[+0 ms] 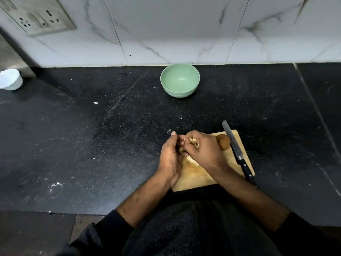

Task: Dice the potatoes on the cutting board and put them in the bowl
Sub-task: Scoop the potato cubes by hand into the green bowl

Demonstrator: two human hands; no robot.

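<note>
Pale diced potato pieces [193, 145] are cupped between both hands over the left part of a wooden cutting board [238, 159]. The left hand [170, 159] is set on its edge at the board's left side, fingers lightly bent around the pieces. The right hand [202, 150] is laid over them from the right, its fingers curled down onto the heap and meeting the left fingertips. A few more pale pieces are seen on the board just beneath the right palm.

Just right of the right hand, a whole brown unpeeled potato [223, 142] is lying on the board's far right corner. A black-handled kitchen knife [238, 154] is laid along the board's right edge, touching that potato, its blade pointing away from the person.

Well beyond both hands, by the marble wall, a light green bowl [180, 80] is standing upright on the black speckled countertop [92, 135]; nothing can be seen inside it. Far to the left of the hands, a white cup [10, 79] is partly seen.
</note>
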